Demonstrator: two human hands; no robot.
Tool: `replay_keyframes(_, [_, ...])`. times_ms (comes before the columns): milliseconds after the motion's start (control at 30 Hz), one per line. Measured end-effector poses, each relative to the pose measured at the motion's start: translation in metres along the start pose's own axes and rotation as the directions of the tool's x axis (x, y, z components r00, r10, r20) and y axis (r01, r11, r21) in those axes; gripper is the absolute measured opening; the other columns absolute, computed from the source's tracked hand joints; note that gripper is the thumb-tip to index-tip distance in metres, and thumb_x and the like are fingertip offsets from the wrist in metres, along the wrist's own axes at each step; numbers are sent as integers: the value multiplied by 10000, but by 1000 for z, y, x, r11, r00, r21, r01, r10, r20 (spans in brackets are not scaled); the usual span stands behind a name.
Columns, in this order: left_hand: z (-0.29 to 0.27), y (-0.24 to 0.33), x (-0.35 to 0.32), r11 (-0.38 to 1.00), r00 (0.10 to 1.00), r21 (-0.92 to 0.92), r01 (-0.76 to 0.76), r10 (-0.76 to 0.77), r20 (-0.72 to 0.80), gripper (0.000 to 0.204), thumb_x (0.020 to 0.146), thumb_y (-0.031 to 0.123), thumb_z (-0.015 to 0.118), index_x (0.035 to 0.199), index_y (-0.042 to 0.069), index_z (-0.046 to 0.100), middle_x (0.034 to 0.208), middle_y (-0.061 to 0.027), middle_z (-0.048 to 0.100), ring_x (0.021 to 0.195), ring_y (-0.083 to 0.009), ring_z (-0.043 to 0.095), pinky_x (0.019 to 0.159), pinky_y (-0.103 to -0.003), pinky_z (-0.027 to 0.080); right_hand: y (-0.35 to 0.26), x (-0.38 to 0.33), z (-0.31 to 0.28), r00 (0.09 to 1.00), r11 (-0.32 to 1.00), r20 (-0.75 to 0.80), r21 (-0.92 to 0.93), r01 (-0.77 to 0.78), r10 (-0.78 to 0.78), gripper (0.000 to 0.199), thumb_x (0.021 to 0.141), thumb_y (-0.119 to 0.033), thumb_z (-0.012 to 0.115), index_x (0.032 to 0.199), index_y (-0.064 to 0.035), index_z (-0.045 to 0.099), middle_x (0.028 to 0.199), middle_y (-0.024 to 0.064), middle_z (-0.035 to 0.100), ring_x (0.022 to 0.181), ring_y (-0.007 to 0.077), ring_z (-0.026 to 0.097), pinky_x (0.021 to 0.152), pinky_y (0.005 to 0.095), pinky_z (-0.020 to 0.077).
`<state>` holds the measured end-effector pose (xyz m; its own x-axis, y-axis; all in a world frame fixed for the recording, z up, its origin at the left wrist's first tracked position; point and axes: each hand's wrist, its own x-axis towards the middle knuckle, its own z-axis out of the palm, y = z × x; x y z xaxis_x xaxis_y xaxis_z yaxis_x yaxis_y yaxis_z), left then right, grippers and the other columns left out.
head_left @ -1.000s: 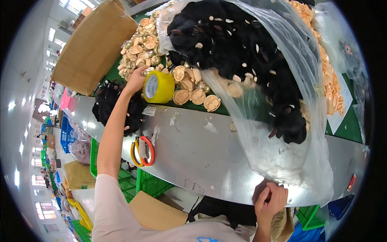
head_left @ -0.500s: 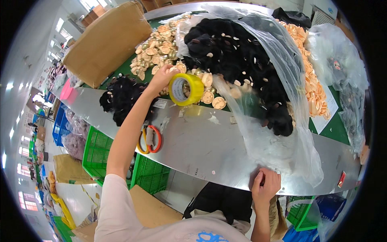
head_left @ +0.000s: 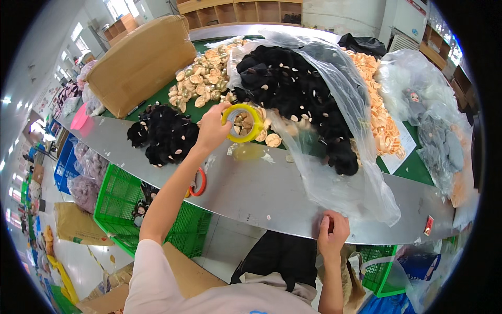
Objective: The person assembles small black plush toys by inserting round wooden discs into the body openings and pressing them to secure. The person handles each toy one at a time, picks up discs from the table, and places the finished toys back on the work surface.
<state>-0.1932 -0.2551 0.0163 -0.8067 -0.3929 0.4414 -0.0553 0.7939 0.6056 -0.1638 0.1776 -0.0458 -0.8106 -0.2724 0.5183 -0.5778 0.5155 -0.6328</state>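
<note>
**A:** Left hand point(head_left: 212, 128) first, in the head view: what has it got?

**B:** Its fingers are closed on the rim of a yellow ring-shaped roll of tape point(head_left: 243, 123), lifted above the grey metal table edge point(head_left: 251, 191), just in front of a heap of tan round plush pieces point(head_left: 201, 83).

**A:** And the right hand point(head_left: 332, 235)?

**B:** Down at the near edge of the table, fingers curled and pressing on the mouth of a large clear plastic bag point(head_left: 345, 180). Whether it pinches the film or only rests on it, I cannot tell.

**A:** What crowds the space between the 2 hands?

**B:** The bag itself, stuffed with black fluffy plush pieces point(head_left: 293, 91), sprawls from the far side to the near edge. Left of the tape lies a loose pile of black plush point(head_left: 164, 133). An orange ring point(head_left: 198, 182) hangs beside the forearm at the table's rim, above a green plastic crate point(head_left: 123, 201).

**A:** Further out?

**B:** A brown cardboard box point(head_left: 141, 60) at the far left, and orange flat pieces point(head_left: 379, 115) behind the bag.
</note>
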Motion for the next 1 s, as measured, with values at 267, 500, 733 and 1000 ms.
replay_keyframes(267, [2,54,-38,997,997,-66,-50,54,54,403,812,28,673,1209,-11,618,1049,-190,719,906,-273,723,758,-321,559,-29,2,10,975,894,153,397,-209,160,218,894,-77,609,1099,-13,650,850,80,639,739,167,582,656,280,475])
replay_keyframes(500, [10,94,-84,947,936,-215,237,-163,313,352,831,66,691,1162,-38,625,1034,-150,723,924,-181,707,813,-352,595,-72,45,53,943,672,229,661,-333,241,692,842,17,659,1487,-42,416,1304,144,537,946,191,624,787,305,563])
replay_keyframes(733, [0,78,-114,881,902,-320,348,-221,371,186,913,108,686,1034,-18,623,908,-73,676,833,-102,644,713,-274,557,-41,84,60,840,884,534,340,-320,99,538,855,-44,704,1371,-39,555,1244,129,589,937,201,636,757,302,566])
replay_keyframes(1000, [-36,74,-120,823,923,-417,385,-352,158,153,886,98,708,945,-10,617,793,-16,633,736,-46,601,644,-229,516,-80,124,78,993,839,107,543,-18,-48,534,991,-316,589,1408,3,490,1504,237,323,1266,352,508,995,411,469])
